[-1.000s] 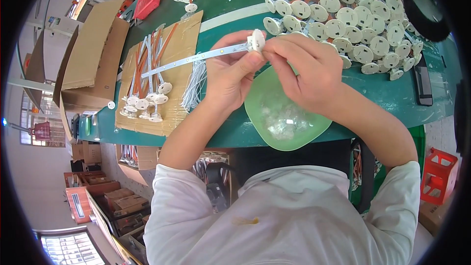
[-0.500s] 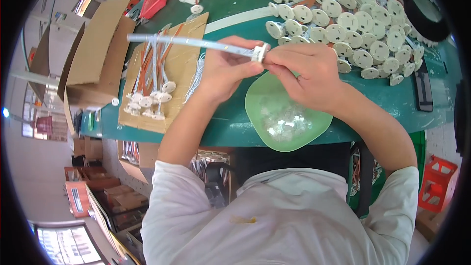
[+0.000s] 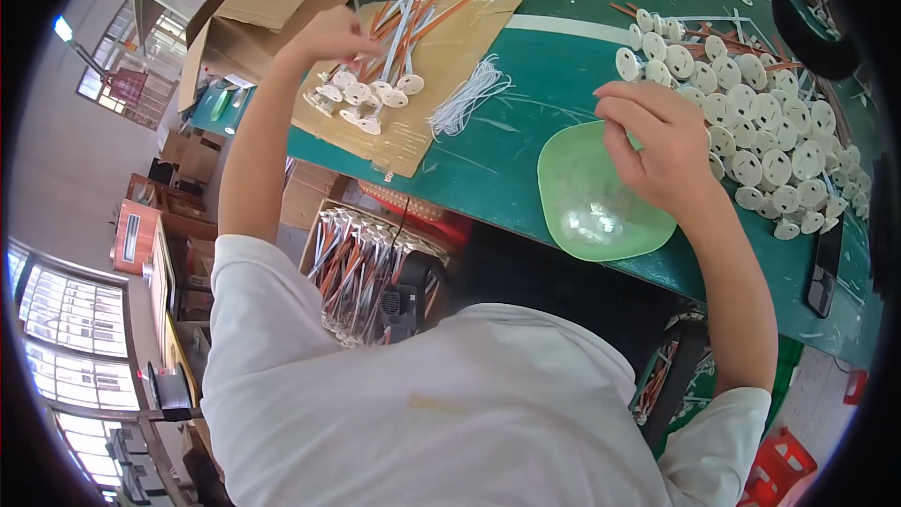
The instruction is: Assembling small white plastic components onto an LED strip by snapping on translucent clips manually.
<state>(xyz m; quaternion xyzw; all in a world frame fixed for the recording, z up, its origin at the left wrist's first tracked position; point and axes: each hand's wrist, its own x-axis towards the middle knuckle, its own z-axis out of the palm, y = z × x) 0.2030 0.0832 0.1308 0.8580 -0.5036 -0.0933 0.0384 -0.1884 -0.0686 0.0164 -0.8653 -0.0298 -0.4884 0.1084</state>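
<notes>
Strips [image 3: 398, 38] lie near the bent left hand [image 3: 330, 36]; 1 green bowl [image 3: 566, 178] sits below the curled right hand [image 3: 662, 141]. Whether these 2 pinch anything, I cannot tell.

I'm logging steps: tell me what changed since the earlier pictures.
The left hand moved left to the disc-ended strips on the cardboard; the right hand released the strip both held and is over the green bowl. Whether the left hand still grips it is unclear. The view swung left. The bowl, wire bundle and disc pile stayed put.
</notes>
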